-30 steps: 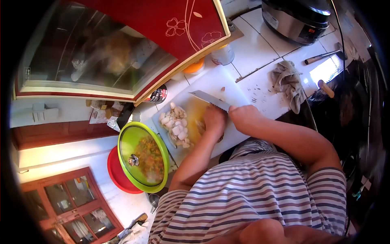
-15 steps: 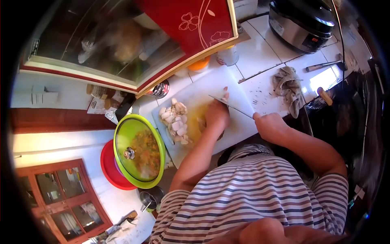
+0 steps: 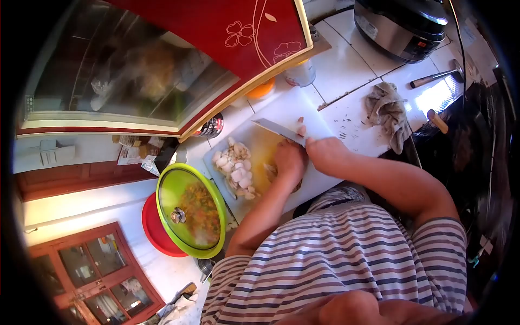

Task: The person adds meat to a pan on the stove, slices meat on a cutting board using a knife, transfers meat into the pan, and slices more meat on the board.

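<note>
My right hand (image 3: 327,155) is closed around the handle of a kitchen knife (image 3: 275,128). Its blade points left across the white cutting board (image 3: 319,184), just beyond my left hand (image 3: 291,160). The left fingers are curled down on the board against food they mostly hide; a brownish piece (image 3: 270,171) shows beside them. Small pinkish pieces (image 3: 301,130) lie by the blade. On the board's left side is a pile of pale, sliced chunks (image 3: 236,169), with yellowish liquid between pile and hand.
Left of the board stands a lime-green bowl (image 3: 221,238) under a glass lid (image 3: 189,206), over a red basin (image 3: 153,230). A red-framed glass cabinet (image 3: 238,92) overhangs the counter's back. Rightward are a crumpled cloth (image 3: 387,114), a rice cooker (image 3: 398,32) and a dark stove (image 3: 471,141).
My right hand has moved left with the knife, close to my left hand, and the blade reaches further left over the board. The left hand stays nearly in place. The view has shifted slightly.
</note>
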`<state>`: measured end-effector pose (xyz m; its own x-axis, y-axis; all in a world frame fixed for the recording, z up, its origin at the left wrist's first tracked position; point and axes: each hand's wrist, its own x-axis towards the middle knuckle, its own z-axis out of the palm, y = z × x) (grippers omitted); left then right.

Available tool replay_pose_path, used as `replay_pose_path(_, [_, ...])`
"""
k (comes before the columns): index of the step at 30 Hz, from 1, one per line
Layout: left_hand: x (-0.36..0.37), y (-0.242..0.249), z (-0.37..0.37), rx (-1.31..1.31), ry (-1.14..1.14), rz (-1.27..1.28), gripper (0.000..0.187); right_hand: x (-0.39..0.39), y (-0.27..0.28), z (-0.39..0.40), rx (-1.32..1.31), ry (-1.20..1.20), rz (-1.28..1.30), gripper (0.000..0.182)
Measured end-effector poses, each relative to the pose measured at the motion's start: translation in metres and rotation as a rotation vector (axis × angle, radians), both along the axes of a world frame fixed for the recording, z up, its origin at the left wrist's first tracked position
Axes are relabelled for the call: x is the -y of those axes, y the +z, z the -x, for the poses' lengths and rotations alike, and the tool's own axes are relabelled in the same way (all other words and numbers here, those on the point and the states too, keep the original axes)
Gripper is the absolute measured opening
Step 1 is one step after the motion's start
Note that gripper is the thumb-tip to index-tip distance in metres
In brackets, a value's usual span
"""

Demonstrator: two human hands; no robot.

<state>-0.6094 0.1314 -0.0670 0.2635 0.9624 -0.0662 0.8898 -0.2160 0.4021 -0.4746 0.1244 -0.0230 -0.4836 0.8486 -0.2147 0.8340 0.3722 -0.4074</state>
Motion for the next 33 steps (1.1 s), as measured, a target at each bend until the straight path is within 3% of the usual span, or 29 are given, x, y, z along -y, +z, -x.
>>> replay_pose_path(2, [-0.003,-0.002,0.0,-0.087,0.11,0.204,0.032,-0.015,-0.019,0.017,0.023,-0.018,-0.045,0.02])
replay_pose_path(9, [-0.003,0.016,-0.004,0.029,0.192,0.145,0.024,-0.008,0.006,-0.023,0.009,-0.058,0.05,0.02])
replay_pose_path(11, [-0.007,0.024,-0.007,-0.023,0.246,0.357,0.025,0.017,0.02,-0.039,0.068,-0.038,0.097,0.018])
replay_pose_path(14, [-0.008,-0.011,0.001,0.037,0.174,0.243,0.03,0.048,0.029,-0.055,0.09,-0.047,0.158,0.017])
replay_pose_path(17, [-0.006,-0.005,-0.001,0.178,0.09,0.052,0.035,0.057,0.033,-0.056,0.1,-0.068,0.217,0.018])
replay_pose_path(20, [-0.005,0.007,-0.001,0.202,0.14,0.147,0.037,0.053,0.032,-0.044,0.059,-0.079,0.256,0.018])
replay_pose_path(25, [-0.004,0.011,0.002,0.029,0.038,0.138,0.036,0.024,0.013,-0.011,-0.011,-0.059,0.095,0.016])
replay_pose_path(27, [-0.003,0.006,0.005,-0.044,-0.031,0.128,0.037,0.002,-0.028,0.014,-0.019,-0.1,-0.042,0.017])
replay_pose_path(28, [-0.003,0.004,0.005,-0.112,-0.03,0.143,0.034,-0.008,-0.033,0.021,-0.027,-0.143,-0.18,0.018])
replay_pose_path(30, [-0.006,0.002,0.006,-0.175,-0.016,0.149,0.032,-0.021,-0.025,0.02,-0.017,-0.102,-0.116,0.021])
replay_pose_path(33, [-0.002,-0.003,-0.001,0.079,0.204,0.118,0.029,-0.02,-0.013,0.002,-0.009,-0.057,0.008,0.025])
